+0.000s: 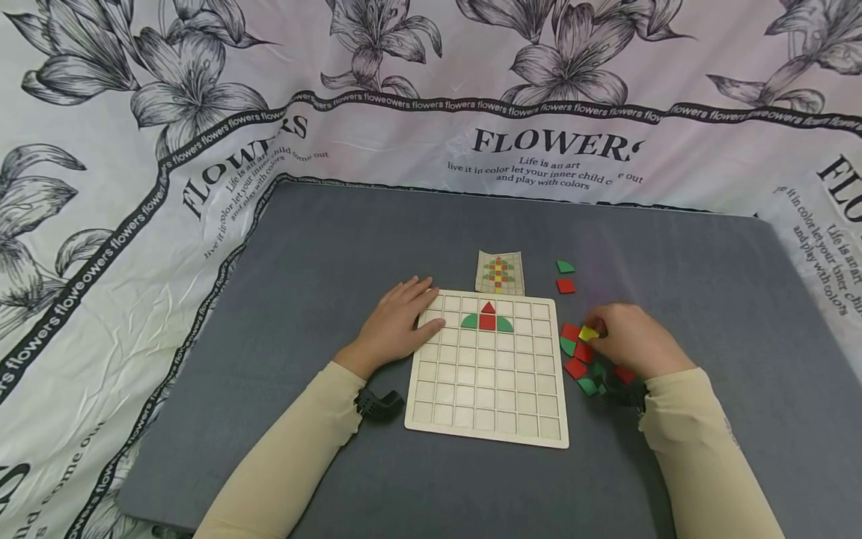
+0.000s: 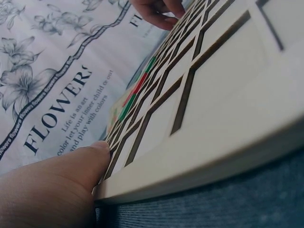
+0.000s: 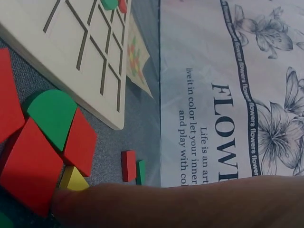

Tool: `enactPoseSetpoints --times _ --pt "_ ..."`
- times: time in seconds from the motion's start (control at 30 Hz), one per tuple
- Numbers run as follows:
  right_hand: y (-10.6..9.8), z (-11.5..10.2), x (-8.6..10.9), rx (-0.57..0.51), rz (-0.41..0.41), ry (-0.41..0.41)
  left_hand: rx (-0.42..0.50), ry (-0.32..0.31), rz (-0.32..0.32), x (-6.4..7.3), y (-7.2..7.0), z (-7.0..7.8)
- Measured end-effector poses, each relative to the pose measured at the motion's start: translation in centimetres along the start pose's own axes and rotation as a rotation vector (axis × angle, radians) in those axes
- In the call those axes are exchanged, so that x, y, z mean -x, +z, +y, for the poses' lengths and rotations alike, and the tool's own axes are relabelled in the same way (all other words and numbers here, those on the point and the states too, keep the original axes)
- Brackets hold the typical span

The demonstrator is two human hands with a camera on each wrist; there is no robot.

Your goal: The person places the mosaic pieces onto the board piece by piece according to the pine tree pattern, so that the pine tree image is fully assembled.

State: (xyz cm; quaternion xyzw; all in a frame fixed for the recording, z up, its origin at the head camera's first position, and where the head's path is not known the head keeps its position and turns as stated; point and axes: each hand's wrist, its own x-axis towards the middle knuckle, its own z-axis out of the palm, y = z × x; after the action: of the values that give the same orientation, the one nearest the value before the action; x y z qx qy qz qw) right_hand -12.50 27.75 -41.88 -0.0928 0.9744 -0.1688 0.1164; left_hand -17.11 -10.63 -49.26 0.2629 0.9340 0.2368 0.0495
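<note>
A pale wooden grid board [image 1: 488, 382] lies on the table, with a red triangle [image 1: 488, 308] above a red square [image 1: 487, 322] and a green quarter-round piece on either side of that square. My left hand [image 1: 393, 326] rests on the board's upper left edge, fingers extended and thumb [image 2: 97, 154] over the rim. Right of the board, my right hand [image 1: 636, 340] pinches a yellow piece [image 1: 588, 334] by its edge, low over a loose pile. In the right wrist view a corner of the yellow piece [image 3: 73, 179] shows beside the finger; the rest is hidden.
Red squares [image 1: 575, 367] and green rounded pieces [image 1: 587, 386] lie heaped under the right hand. Farther back are a green piece [image 1: 565, 266] and a red square [image 1: 566, 286]. A small pattern card [image 1: 482, 278] sits behind the board. Flower-printed cloth [image 1: 377, 142] surrounds the grey tabletop [image 1: 364, 239].
</note>
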Motion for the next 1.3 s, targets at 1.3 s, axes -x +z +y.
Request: enactPoseSetpoints --times 1.3 --pt "-0.3 -0.9 0.3 0.000 -0.003 0.027 0.004 -0.001 0.000 0.1 -0.1 0.1"
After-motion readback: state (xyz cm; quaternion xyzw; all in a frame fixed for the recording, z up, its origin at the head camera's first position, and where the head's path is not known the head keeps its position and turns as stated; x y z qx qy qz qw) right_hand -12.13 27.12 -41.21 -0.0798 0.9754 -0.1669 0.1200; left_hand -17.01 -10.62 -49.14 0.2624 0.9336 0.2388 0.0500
